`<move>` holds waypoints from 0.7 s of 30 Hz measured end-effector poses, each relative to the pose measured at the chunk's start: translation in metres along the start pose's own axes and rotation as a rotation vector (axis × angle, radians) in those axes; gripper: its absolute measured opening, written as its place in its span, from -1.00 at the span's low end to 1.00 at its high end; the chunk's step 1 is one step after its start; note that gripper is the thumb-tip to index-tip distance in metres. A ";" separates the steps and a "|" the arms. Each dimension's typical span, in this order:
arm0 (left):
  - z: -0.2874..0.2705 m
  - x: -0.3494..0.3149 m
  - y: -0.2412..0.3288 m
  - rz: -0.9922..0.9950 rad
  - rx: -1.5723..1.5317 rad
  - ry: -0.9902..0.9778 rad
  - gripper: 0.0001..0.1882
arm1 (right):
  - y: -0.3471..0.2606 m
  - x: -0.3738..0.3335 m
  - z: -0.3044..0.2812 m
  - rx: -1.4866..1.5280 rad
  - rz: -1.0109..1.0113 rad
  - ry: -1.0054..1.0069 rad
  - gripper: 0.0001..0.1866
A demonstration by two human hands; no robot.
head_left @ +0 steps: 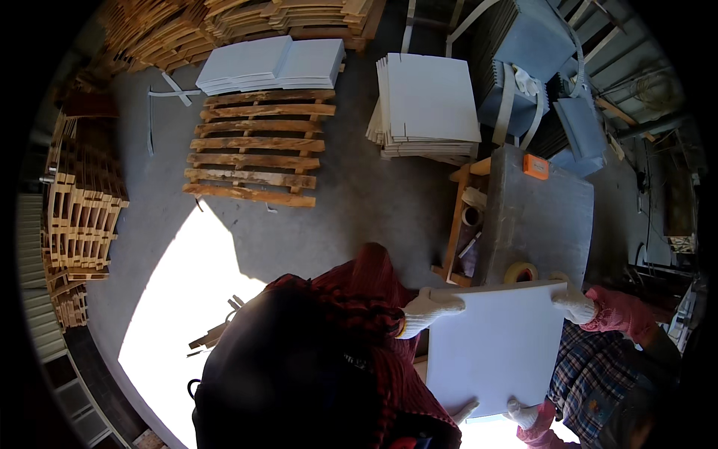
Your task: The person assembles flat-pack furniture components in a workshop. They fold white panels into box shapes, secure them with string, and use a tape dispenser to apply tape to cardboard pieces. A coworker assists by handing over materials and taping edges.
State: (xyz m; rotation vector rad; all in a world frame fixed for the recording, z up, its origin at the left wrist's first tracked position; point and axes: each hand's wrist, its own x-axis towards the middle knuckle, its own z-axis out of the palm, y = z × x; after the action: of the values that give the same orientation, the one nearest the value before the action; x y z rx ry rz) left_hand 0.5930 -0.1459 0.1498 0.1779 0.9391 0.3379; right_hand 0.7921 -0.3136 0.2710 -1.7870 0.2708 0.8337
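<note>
A white rectangular board [493, 352] lies flat between me and a co-worker at the lower right. My left hand [432, 310], in a white knitted glove below a dark red checked sleeve, grips its far left corner. At the near left corner my right hand [465, 410], also gloved, holds the edge; only part of it shows. Across the board, the co-worker's gloved hands [574, 303] hold the far right corner and the near edge. Just beyond the far edge, a roll of yellowish tape [520, 272] rests on a grey-covered table [535, 217].
An orange box [535, 166] sits on the table, beside a wooden rack [456, 224]. Stacked white sheets [430, 97] stand behind. A slatted pallet [254, 150] carries more white sheets [273, 63]. Pallets [86, 217] are piled at left; grey-blue panels [531, 41] stand far right.
</note>
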 end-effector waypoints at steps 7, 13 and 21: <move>-0.073 -0.041 -0.017 0.128 0.093 0.001 -0.34 | 0.029 -0.054 -0.006 -0.028 -0.093 -0.020 -0.21; -0.161 -0.076 -0.082 -0.121 -1.062 -0.193 -0.45 | 0.061 -0.102 -0.010 -0.032 -0.122 -0.033 -0.19; -0.252 -0.157 -0.106 -0.406 -1.904 -0.276 -0.43 | 0.116 -0.180 0.022 -0.011 -0.103 -0.023 -0.18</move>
State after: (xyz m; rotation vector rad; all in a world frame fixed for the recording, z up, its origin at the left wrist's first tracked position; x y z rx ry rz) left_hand 0.3246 -0.3005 0.0920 -1.6363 0.0718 0.6679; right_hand 0.5876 -0.3761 0.2993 -1.7855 0.1577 0.7829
